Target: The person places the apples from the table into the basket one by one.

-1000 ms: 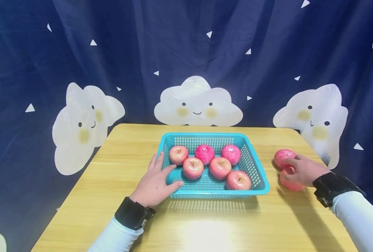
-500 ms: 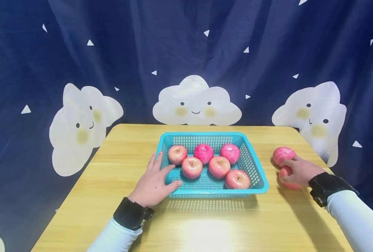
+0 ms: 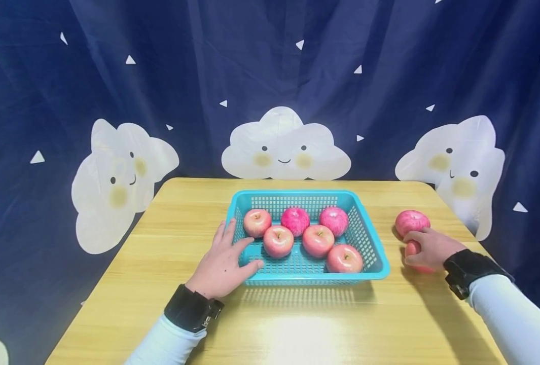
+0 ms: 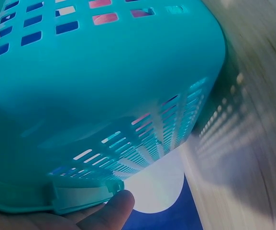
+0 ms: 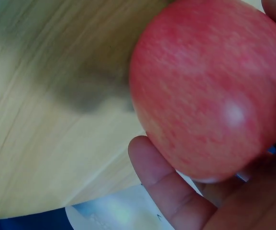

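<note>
On the right side of the table, my right hand (image 3: 435, 249) grips a red apple (image 3: 412, 247) that its fingers and back partly cover. The right wrist view shows this apple (image 5: 204, 86) large, with a finger (image 5: 164, 179) curled against its side. Just behind it sits a second, pinker apple (image 3: 412, 221), beyond the fingertips. My left hand (image 3: 221, 268) rests with spread fingers over the left rim of a turquoise perforated plastic basket (image 3: 315, 277). Up close in the left wrist view, a fingertip (image 4: 121, 203) lies at the rim of the basket (image 4: 104, 96).
Inside the basket lie several apples, among them a pale red one (image 3: 345, 258) at the front right and a deep pink one (image 3: 295, 221) at the back. The basket stands on a wooden table (image 3: 160, 263). Behind hangs a dark blue curtain (image 3: 270, 61) with cloud prints.
My right hand has shifted slightly left over the apple and keeps touching it. The left hand and the basket stay in place; the whole view shifts a little.
</note>
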### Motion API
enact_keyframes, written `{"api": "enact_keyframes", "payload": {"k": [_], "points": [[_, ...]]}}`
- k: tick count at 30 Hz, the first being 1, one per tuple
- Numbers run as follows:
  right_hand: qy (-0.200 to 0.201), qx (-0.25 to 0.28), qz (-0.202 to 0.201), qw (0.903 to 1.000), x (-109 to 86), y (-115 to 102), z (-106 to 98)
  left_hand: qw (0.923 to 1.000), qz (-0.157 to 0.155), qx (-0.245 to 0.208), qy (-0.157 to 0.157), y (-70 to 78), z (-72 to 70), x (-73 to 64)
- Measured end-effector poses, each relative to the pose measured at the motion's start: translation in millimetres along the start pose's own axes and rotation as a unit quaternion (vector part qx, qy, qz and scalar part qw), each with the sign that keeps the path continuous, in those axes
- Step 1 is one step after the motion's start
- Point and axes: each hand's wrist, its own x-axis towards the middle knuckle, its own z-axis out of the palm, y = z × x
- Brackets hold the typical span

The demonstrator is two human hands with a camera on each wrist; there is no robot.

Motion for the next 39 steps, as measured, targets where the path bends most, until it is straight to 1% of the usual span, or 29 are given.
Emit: {"api": "enact_keyframes", "payload": {"k": [8,14,20,24,29,33,39], "points": [[-0.015,0.017,0.005,0.9997,3.4,-2.7,3.0,1.0,-0.001,-0.004,0.006,0.3,0.9,0.1],[-0.006,0.015,0.015,0.9998,6.0,-2.5,7.8,0.9999,0.004,0.0,0.011,-0.5,1.4,1.1],[0.006,0.013,0.028,0.9995,7.2,-3.3,10.2,0.9997,0.016,0.004,0.018,-0.9,1.3,-0.2],[0.003,0.017,0.029,0.9994,4.8,-3.5,10.0,0.9996,0.02,0.011,0.017,-0.6,1.8,-0.9],[-0.006,0.014,0.017,0.9997,0.7,-2.3,9.4,0.9997,0.019,0.009,0.011,-0.3,2.7,-0.5],[-0.008,0.006,-0.002,0.9999,-1.2,-4.1,4.3,0.9997,0.019,0.006,0.015,-0.7,3.0,-0.4],[0.029,0.0,-0.042,0.9987,-1.0,-12.8,-9.0,0.9996,0.02,0.005,0.018,-0.4,1.4,-1.0]]}}
